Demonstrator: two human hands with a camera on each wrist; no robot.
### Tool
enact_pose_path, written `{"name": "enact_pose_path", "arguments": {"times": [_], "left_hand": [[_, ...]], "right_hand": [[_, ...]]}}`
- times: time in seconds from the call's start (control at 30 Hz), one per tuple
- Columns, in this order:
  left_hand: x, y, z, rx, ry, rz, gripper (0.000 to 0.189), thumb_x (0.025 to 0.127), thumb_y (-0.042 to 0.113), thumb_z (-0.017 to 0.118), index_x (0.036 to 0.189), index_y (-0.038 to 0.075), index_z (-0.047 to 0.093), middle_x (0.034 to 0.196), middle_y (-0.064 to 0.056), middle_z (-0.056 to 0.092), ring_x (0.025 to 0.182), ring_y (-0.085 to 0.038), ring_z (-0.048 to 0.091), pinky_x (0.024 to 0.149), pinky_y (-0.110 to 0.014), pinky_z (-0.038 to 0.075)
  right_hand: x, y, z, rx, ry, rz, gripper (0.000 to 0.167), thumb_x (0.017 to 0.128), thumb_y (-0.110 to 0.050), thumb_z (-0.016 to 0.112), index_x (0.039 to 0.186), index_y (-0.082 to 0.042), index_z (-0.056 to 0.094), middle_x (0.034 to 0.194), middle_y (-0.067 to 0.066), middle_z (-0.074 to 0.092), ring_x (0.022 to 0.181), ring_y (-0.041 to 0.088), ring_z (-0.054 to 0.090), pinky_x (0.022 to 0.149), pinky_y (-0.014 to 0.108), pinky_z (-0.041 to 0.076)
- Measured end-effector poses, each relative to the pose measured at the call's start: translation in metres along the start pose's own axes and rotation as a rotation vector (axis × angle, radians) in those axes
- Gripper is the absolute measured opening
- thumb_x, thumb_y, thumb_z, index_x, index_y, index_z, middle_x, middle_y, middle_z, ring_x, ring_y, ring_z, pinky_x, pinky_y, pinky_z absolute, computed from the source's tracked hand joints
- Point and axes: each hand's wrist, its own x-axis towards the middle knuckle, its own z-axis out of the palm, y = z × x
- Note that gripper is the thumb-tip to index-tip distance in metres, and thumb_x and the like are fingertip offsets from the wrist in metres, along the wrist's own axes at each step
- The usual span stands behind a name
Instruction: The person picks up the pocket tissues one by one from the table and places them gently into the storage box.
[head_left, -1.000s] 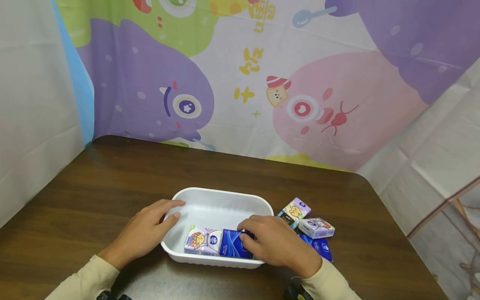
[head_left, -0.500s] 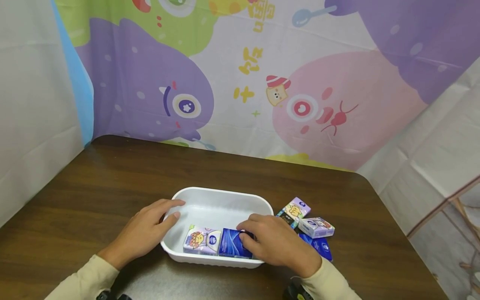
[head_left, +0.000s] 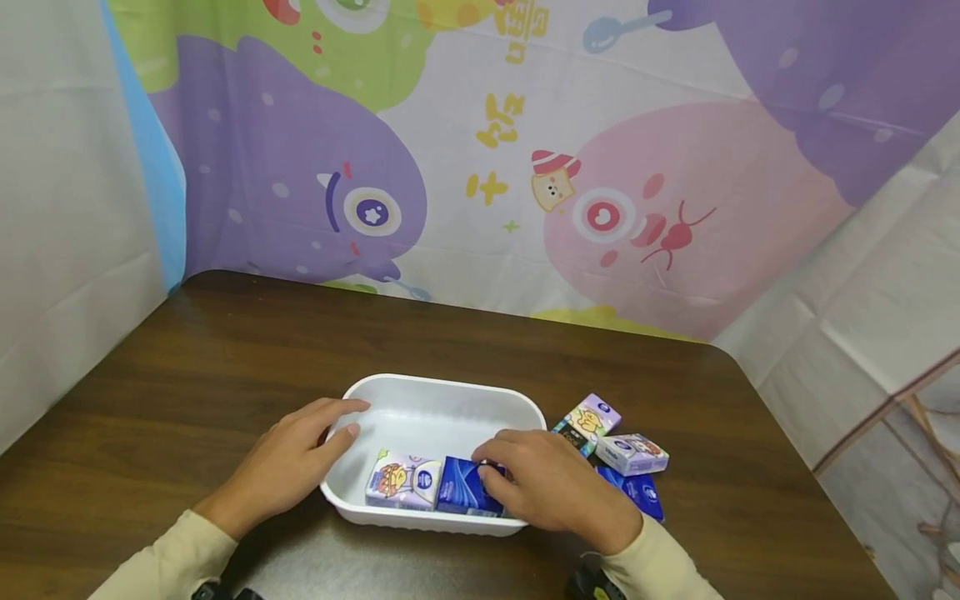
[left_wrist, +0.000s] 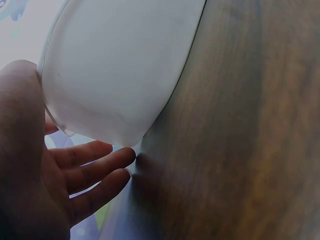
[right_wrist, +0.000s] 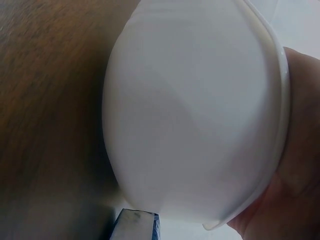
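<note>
Cartoon-print cloth (head_left: 480, 167) hanging behind brown wooden table (head_left: 255, 350).

From afar I see a makeshift curtained-off space: cartoon cloth (head_left: 457, 167) behind a wood-grain table (head_left: 247, 358), pale sheets (head_left: 67, 200) either side

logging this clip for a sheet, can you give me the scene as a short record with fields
container: white tub on a brown table
in tub: lilac pack on the left, blue pack on the right, side by side along the near wall
beside tub: loose packs in a cluster to its right, lilac and blue among them
left hand: at the tub's left end, over the rim
right hand: fingers over the blue pack; grip unclear
background: cartoon-print cloth
</note>
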Motion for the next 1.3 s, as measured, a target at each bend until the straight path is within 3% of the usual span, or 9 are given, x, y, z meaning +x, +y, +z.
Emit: {"name": "enact_pose_path", "arguments": {"times": [0.13, 0.4, 0.67, 0.93, 1.13, 1.3], "left_hand": [[0.000, 0.000, 0.000, 0.002, -0.001, -0.003, 0.032, 0.103, 0.032, 0.058, 0.131, 0.018, 0.066, 0.128, -0.005, 0.065, 0.120, -0.030, 0.059, 0.096, -0.059, 0.045], [0.000, 0.001, 0.000, 0.008, -0.002, -0.005, 0.032, 0.102, 0.032, 0.058, 0.131, 0.019, 0.066, 0.127, -0.005, 0.065, 0.119, -0.030, 0.060, 0.096, -0.059, 0.045], [0.000, 0.001, -0.001, 0.008, -0.005, -0.007, 0.033, 0.103, 0.033, 0.058, 0.131, 0.018, 0.066, 0.128, -0.005, 0.065, 0.120, -0.031, 0.059, 0.096, -0.059, 0.045], [0.000, 0.001, 0.000, 0.009, -0.004, -0.005, 0.033, 0.102, 0.033, 0.058, 0.131, 0.018, 0.066, 0.128, -0.004, 0.065, 0.119, -0.030, 0.059, 0.096, -0.059, 0.045], [0.000, 0.001, 0.000, 0.009, -0.002, -0.002, 0.032, 0.102, 0.032, 0.059, 0.130, 0.019, 0.066, 0.128, -0.004, 0.065, 0.119, -0.030, 0.060, 0.096, -0.058, 0.046], [0.000, 0.001, 0.000, 0.005, 0.000, -0.003, 0.032, 0.102, 0.032, 0.058, 0.131, 0.019, 0.066, 0.127, -0.004, 0.065, 0.119, -0.029, 0.060, 0.096, -0.058, 0.045]], "right_hand": [[0.000, 0.000, 0.000, -0.001, 0.013, 0.001, 0.027, 0.100, -0.031, 0.057, 0.117, -0.020, 0.074, 0.107, -0.009, 0.070, 0.097, 0.008, 0.066, 0.084, 0.034, 0.055], [0.000, 0.000, 0.001, -0.009, 0.089, -0.017, 0.022, 0.097, -0.027, 0.060, 0.112, -0.018, 0.075, 0.095, -0.011, 0.068, 0.075, 0.001, 0.056, 0.067, 0.024, 0.050], [0.001, 0.001, -0.001, 0.050, 0.115, 0.001, 0.021, 0.097, -0.025, 0.062, 0.111, -0.017, 0.076, 0.095, -0.009, 0.070, 0.074, 0.004, 0.060, 0.065, 0.021, 0.049], [0.002, 0.000, -0.001, 0.025, 0.250, -0.012, 0.014, 0.095, -0.023, 0.065, 0.099, -0.018, 0.077, 0.087, -0.011, 0.070, 0.068, 0.004, 0.059, 0.060, 0.020, 0.047], [0.001, 0.003, -0.001, 0.039, 0.415, -0.033, 0.011, 0.092, -0.018, 0.067, 0.094, -0.014, 0.077, 0.083, -0.009, 0.070, 0.063, 0.001, 0.053, 0.058, 0.018, 0.047], [0.001, 0.010, -0.002, 0.017, 0.547, -0.037, 0.010, 0.091, -0.015, 0.066, 0.091, -0.014, 0.076, 0.071, -0.010, 0.061, 0.058, 0.002, 0.047, 0.052, 0.017, 0.043]]}}
